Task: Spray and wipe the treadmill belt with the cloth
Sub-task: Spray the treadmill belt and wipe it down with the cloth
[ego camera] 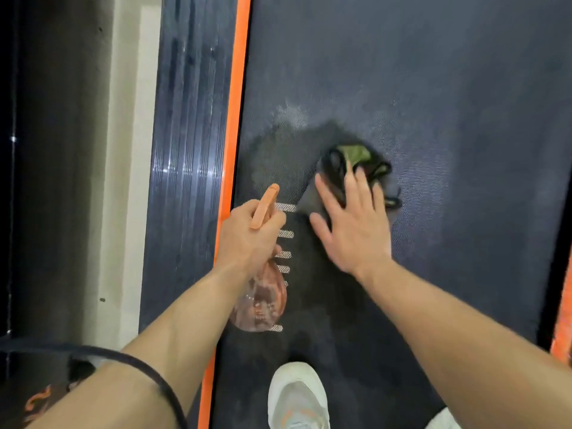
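The dark treadmill belt [433, 88] fills the right of the view, with a pale wet spray patch near its middle. A dark crumpled cloth [337, 171] with a green fold and black cords lies on that patch. My right hand [353, 224] presses flat on the cloth with fingers spread and straight. My left hand [247, 236] grips a spray bottle [263, 305] by its neck. The bottle has an orange head and a clear body, and hangs over the belt's left edge.
An orange stripe [236, 119] borders the belt on the left, beside a ribbed dark side rail [185, 150]. White dashes [284, 233] mark the belt near my left hand. My white shoe [297, 397] stands on the belt at the bottom. A pale floor strip lies far left.
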Action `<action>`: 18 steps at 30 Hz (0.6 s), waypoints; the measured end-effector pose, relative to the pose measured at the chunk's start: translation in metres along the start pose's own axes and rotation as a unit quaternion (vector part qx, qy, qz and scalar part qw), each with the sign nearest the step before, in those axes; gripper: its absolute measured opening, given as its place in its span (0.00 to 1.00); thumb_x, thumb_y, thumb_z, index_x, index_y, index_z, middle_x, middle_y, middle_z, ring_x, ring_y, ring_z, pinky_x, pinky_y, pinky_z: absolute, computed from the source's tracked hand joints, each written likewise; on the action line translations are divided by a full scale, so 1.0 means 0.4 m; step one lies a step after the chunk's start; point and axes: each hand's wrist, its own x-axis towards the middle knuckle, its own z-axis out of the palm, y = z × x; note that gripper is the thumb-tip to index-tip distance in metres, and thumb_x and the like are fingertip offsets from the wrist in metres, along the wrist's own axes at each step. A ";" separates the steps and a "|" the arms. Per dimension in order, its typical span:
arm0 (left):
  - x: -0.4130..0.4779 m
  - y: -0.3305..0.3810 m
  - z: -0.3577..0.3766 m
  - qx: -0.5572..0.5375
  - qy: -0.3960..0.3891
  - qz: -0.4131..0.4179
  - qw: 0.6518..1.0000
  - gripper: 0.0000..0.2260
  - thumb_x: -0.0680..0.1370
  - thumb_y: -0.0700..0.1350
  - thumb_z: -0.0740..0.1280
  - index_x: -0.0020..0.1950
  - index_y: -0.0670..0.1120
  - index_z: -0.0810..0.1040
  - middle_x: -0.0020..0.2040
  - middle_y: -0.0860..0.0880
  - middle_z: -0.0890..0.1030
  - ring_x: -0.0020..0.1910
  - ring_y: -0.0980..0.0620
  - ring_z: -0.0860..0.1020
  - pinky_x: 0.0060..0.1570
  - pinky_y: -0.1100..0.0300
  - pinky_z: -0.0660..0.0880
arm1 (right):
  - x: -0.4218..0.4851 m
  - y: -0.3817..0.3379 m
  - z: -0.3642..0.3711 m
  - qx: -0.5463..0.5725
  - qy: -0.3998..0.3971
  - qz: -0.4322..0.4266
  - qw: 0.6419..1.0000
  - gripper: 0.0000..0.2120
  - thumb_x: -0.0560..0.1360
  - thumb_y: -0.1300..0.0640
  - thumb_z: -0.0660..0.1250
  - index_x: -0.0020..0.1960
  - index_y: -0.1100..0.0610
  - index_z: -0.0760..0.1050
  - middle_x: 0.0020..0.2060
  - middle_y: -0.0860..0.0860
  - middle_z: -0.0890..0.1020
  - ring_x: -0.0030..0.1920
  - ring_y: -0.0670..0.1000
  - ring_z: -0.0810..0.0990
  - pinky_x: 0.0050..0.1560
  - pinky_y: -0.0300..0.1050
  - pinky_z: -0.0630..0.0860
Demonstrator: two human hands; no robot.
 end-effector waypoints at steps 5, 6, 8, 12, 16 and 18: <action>0.004 0.004 0.009 -0.040 -0.007 -0.012 0.999 0.07 0.79 0.44 0.72 0.51 0.40 0.83 0.39 0.50 0.79 0.25 0.56 0.80 0.37 0.53 0.83 | -0.052 0.076 0.034 -0.064 -0.061 -0.266 0.960 0.30 0.79 0.33 0.55 0.79 0.39 0.60 0.80 0.55 0.60 0.79 0.58 0.60 0.75 0.62 0.59; 0.006 -0.004 0.015 -0.048 -0.009 -0.008 0.999 0.07 0.78 0.43 0.72 0.49 0.38 0.82 0.38 0.50 0.79 0.25 0.58 0.78 0.39 0.48 0.85 | 0.028 0.092 0.016 -0.077 -0.031 -0.236 0.968 0.30 0.79 0.33 0.54 0.79 0.39 0.60 0.80 0.56 0.61 0.79 0.59 0.60 0.75 0.62 0.58; 0.014 -0.023 0.023 -0.054 -0.001 -0.003 0.999 0.09 0.79 0.43 0.72 0.47 0.37 0.81 0.39 0.46 0.81 0.27 0.57 0.78 0.40 0.44 0.86 | 0.180 0.100 -0.036 -0.060 0.002 -0.120 0.991 0.31 0.80 0.32 0.50 0.80 0.41 0.57 0.80 0.59 0.60 0.80 0.61 0.57 0.77 0.62 0.53; 0.025 -0.043 0.030 -0.056 0.008 -0.021 0.998 0.14 0.80 0.47 0.71 0.51 0.36 0.83 0.47 0.41 0.84 0.30 0.48 0.82 0.30 0.60 0.79 | 0.144 0.022 0.003 -0.033 0.050 -0.001 0.998 0.30 0.82 0.36 0.49 0.82 0.43 0.54 0.80 0.61 0.58 0.80 0.62 0.54 0.78 0.63 0.51; -0.002 -0.037 0.016 -0.044 -0.016 -0.028 0.998 0.08 0.80 0.46 0.71 0.44 0.42 0.80 0.37 0.50 0.80 0.26 0.56 0.79 0.33 0.60 0.78 | -0.195 -0.012 0.098 -0.032 -0.019 -0.195 0.980 0.28 0.82 0.37 0.57 0.80 0.41 0.60 0.81 0.56 0.56 0.80 0.59 0.57 0.77 0.62 0.56; -0.021 -0.033 0.009 -0.032 -0.020 -0.028 0.999 0.09 0.80 0.47 0.71 0.40 0.47 0.79 0.32 0.56 0.78 0.25 0.60 0.79 0.36 0.57 0.80 | -0.288 0.012 0.121 -0.043 -0.055 -0.222 0.973 0.29 0.82 0.38 0.57 0.80 0.42 0.58 0.82 0.54 0.52 0.81 0.59 0.56 0.77 0.62 0.56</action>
